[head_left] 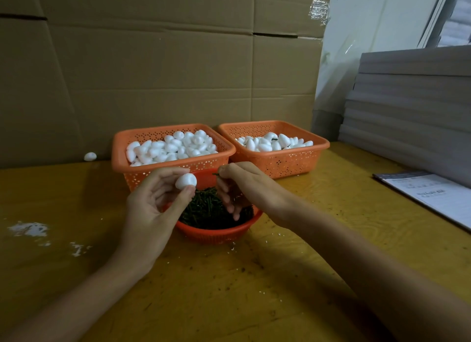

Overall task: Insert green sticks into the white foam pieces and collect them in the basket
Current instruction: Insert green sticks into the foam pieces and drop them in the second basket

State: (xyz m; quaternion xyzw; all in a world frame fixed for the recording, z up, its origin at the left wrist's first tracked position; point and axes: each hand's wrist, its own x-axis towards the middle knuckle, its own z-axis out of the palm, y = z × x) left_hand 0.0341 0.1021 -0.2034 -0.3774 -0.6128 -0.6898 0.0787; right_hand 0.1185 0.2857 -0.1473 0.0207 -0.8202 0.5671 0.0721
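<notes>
Cardboard boxes (pixel 153 73) stand behind the table (pixel 305 239). Above the red bowl (pixel 216 237) of sticks, the left hand (pixel 150 209) pinches a foam piece (pixel 186 181). The right hand (pixel 244 186) pinches a green stick (pixel 216 174) beside it, not yet touching. A crooked push could bend the stick or crack the foam.

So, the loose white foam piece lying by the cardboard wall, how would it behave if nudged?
The stray foam piece is egg-shaped, so a nudge would probably roll it. Likely light: the left hand pinches a similar piece by fingertips. White crumbs on the table hint it chips easily.
</notes>
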